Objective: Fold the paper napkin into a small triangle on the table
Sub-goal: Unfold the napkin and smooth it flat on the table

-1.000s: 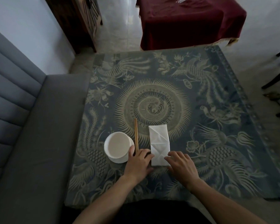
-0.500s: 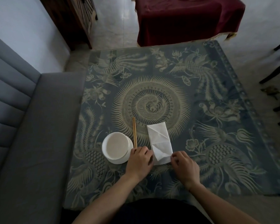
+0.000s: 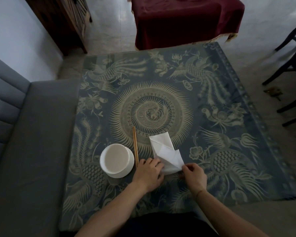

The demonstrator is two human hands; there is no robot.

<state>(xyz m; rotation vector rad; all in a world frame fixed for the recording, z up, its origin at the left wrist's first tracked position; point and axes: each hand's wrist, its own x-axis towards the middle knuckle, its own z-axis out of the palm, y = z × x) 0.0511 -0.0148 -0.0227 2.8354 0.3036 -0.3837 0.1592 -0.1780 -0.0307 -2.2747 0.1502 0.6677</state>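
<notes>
A white paper napkin [image 3: 166, 152] lies partly folded on the patterned table [image 3: 212, 134], near its front edge. Its near right corner is lifted and turned outward. My right hand [image 3: 194, 176] pinches that lifted corner between thumb and fingers. My left hand [image 3: 149, 173] rests on the napkin's near left corner, fingers curled, pressing it onto the table. The napkin's near edge is hidden under both hands.
A white bowl [image 3: 116, 160] stands left of my left hand, with a pair of wooden chopsticks [image 3: 135, 145] lying between bowl and napkin. A grey sofa [image 3: 27, 142] runs along the table's left side. Dark chairs [image 3: 292, 69] stand at the right, a red-draped table [image 3: 186, 21] behind.
My right hand has taken the napkin's near right corner and pulled it up and to the right, opening that fold. My left hand stays on the near left corner.
</notes>
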